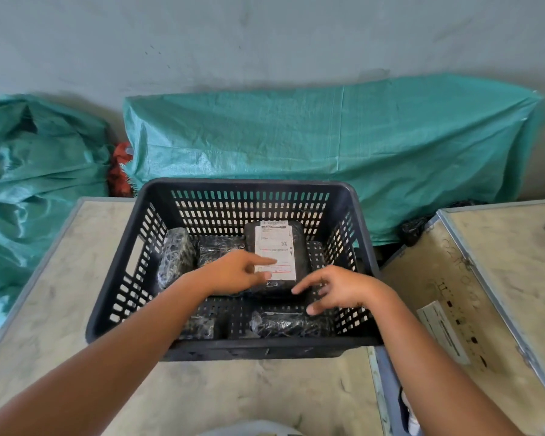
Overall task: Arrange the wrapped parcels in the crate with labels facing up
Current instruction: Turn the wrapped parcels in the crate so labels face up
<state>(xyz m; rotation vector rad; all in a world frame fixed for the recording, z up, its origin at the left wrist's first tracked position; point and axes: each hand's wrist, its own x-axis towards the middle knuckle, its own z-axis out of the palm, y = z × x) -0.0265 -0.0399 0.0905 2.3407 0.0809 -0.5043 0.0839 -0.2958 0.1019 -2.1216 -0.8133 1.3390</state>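
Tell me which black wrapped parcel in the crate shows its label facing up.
The large black plastic-wrapped parcel at the middle back, under the left hand; it alone shows a white label on top.

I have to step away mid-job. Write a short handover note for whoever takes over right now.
Left hand: open, index finger on the labelled parcel.
Right hand: open, fingers spread by that parcel's near right corner, gripping nothing.
All visible parcels sit in the crate.
Done: the labelled parcel lies label up.
Left: four black parcels show no label: left wall, back, front left, front right. Check and turn them.
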